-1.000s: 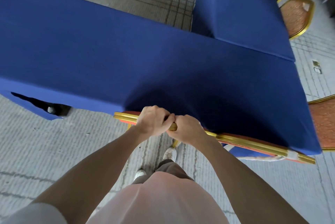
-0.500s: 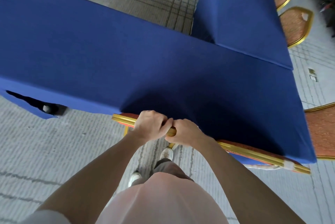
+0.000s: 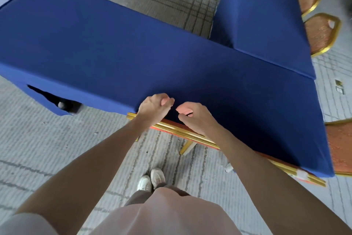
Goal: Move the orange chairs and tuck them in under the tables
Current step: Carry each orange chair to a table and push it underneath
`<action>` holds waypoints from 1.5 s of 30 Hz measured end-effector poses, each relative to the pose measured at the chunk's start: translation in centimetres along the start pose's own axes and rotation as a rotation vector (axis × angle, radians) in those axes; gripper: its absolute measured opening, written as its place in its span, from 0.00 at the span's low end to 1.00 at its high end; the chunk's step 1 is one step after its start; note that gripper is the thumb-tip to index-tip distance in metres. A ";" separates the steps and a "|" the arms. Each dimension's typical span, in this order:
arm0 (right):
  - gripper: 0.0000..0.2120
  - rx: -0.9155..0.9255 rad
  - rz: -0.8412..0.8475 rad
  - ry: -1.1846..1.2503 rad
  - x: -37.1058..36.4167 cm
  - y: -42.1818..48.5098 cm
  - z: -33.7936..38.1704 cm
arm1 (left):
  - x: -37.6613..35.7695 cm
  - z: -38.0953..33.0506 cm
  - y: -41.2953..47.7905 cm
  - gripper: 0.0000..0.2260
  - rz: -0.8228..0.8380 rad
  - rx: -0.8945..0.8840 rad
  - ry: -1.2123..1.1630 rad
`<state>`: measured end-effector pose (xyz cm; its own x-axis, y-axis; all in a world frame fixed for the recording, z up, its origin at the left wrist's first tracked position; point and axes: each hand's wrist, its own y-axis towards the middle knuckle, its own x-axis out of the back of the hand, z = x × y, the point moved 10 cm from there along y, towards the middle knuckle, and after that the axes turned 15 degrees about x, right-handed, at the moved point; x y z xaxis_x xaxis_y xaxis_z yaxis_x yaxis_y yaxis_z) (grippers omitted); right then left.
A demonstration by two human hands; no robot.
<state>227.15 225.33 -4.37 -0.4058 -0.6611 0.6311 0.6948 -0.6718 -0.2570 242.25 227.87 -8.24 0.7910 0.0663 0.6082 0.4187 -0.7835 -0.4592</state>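
Both hands have come off the chair's gold top rail, which we were gripping half a second ago. Our left hand (image 3: pixel 154 106) and right hand (image 3: pixel 194 118) now hover side by side over the near edge of the blue-clothed table (image 3: pixel 114 53). They are close together but apart from each other. The left fingers (image 3: pixel 167 100) are loosely curled with the tips near the thumb, and the right fingers (image 3: pixel 185 110) are loosely curled too. Neither hand holds or pinches anything.

The orange chair (image 3: pixel 175 129) stands tucked in against the table's near side. Its seat is hidden beneath the cloth, and only the gold rail with a strip of orange back shows along the table edge. That rail lies below and just behind our fingers, passing under both wrists, and no finger touches it. One gold chair leg (image 3: pixel 187 147) shows on the carpet (image 3: pixel 47 149) just out from the table's edge.

Our white shoes (image 3: pixel 152 179) stand together on the carpet, a little back from the table. A second blue-clothed table (image 3: pixel 266 15) butts against the far right part of the first. Another orange chair (image 3: pixel 322 34) with a gold frame sits to the right of that second table. A further orange chair (image 3: pixel 341 147) shows at the first table's right end, partly cut off by the frame.
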 end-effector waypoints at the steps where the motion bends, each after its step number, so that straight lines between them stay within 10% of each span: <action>1: 0.16 0.033 0.000 0.008 -0.1 0.8 0.9 | 1.1 0.2 0.0 0.22 -0.023 0.006 -0.021; 16: 0.12 0.813 0.422 0.116 -23.6 12.7 36.7 | 33.0 26.3 -17.2 0.20 -0.769 0.446 -0.396; 27: 0.10 1.202 0.688 0.112 -54.0 0.0 69.8 | 52.8 53.5 -49.5 0.30 -1.287 0.717 -0.506; 45: 0.18 1.495 1.070 0.131 -92.6 -21.9 103.1 | 67.0 81.7 -87.4 0.29 -1.685 1.074 -0.664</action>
<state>310.74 335.70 18.31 0.5240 -0.6219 0.5820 0.5100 0.7763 0.3704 295.09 351.29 19.73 -0.6364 0.5087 0.5799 0.5678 0.8177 -0.0942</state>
